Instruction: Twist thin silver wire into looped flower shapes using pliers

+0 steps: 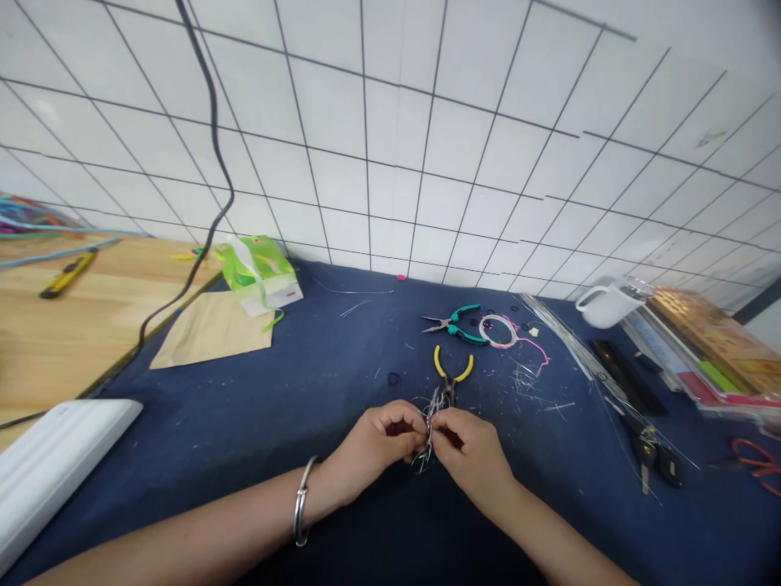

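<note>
A small tangle of thin silvery wire (434,403), with bits of pink in it, is held between my two hands near the middle of the dark blue table. My left hand (390,438) pinches it from the left, with a silver bangle on that wrist. From the right, my right hand (469,452) pinches the same bundle; my fingers partly hide it. Just beyond lie yellow-handled pliers (453,370), their jaws partly covered by the wire. Farther back are teal-handled needle-nose pliers (455,319), spread apart, beside a pale ring of coiled wire (499,331) with a pink strand.
Long straight wires (558,338), keys (647,452), red-handled scissors (757,465), a white mug (610,303) and stacked books (711,342) occupy the right. A green packet (256,264), brown paper (213,330), a white device (67,464) and a yellow cutter (70,273) are left. Tiled wall (396,146) behind.
</note>
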`<state>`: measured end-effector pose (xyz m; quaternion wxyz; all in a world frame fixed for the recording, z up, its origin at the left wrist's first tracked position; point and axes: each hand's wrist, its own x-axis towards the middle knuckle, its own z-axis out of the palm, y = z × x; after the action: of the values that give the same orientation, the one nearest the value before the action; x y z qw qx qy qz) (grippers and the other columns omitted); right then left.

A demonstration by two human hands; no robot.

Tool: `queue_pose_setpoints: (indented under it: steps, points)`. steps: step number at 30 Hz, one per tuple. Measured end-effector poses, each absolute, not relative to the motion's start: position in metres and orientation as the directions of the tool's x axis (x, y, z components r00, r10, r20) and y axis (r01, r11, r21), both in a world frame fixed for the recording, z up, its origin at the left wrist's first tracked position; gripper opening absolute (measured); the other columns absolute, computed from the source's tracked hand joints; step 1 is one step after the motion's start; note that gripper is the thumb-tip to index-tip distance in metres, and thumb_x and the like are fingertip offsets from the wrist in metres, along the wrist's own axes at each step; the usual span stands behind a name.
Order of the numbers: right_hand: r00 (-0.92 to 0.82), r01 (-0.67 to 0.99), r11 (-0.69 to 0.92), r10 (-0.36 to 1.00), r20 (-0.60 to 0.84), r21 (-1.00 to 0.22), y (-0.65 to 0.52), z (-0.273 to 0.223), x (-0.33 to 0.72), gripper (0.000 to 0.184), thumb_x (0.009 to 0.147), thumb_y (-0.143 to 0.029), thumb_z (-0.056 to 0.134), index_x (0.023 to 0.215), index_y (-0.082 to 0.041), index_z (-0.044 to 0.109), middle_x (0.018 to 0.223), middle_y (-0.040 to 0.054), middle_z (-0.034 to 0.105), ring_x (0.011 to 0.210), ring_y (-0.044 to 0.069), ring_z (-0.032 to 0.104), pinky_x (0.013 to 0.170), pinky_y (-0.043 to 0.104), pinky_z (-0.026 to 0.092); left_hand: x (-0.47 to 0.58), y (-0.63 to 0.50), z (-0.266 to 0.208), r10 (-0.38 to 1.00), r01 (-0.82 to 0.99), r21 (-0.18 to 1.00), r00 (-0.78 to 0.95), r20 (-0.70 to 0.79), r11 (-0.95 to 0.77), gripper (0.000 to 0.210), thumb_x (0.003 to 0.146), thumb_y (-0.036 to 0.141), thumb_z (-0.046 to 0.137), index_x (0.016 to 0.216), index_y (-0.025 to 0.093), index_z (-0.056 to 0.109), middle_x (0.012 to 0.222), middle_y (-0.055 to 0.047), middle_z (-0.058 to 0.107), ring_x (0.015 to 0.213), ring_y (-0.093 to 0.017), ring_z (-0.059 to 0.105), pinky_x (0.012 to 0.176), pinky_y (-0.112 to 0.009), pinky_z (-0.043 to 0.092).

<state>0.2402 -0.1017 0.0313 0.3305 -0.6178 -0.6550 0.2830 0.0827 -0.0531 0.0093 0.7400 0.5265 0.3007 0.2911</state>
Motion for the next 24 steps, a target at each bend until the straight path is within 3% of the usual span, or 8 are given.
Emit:
queue_pose_setpoints:
  steps: [7,17,24]
  points:
    - [0.038,0.529,-0.04,0.999,-0.023,-0.848,-0.102,0.025,0.237,0.007,0.073,-0.013,0.05,0.074,-0.019,0.054,0.062,-0.0039,0.054,0.056,0.009,0.048,0.054,0.019,0.039,0.083,-0.054,0.007,0.744,-0.093,0.939,0.638,-0.199,0.331,0.004,0.072,0.015,0.06,0.075,0.012,0.06,0.067,0.001,0.053,0.058,-0.009,0.047,0.052,-0.021,0.039]
    - [0.066,0.474,-0.085,0.996,-0.061,-0.877,-0.104,0.027,0.234,0.006,0.074,-0.014,0.05,0.074,-0.019,0.054,0.065,-0.0033,0.056,0.059,0.01,0.052,0.056,0.02,0.04,0.084,-0.059,-0.002,0.784,-0.106,0.931,0.576,-0.23,0.35,0.01,0.072,0.019,0.063,0.079,0.014,0.058,0.063,0.002,0.057,0.055,-0.01,0.05,0.046,-0.018,0.038]
    - [0.03,0.374,-0.167,0.985,-0.168,-0.912,-0.102,0.021,0.236,0.005,0.075,-0.016,0.052,0.075,-0.019,0.049,0.057,-0.0064,0.05,0.048,0.007,0.045,0.046,0.017,0.035,0.085,-0.059,-0.003,0.792,-0.12,0.943,0.581,-0.186,0.31,0.009,0.072,0.016,0.063,0.077,0.015,0.056,0.06,0.003,0.057,0.056,-0.01,0.053,0.053,-0.02,0.041]
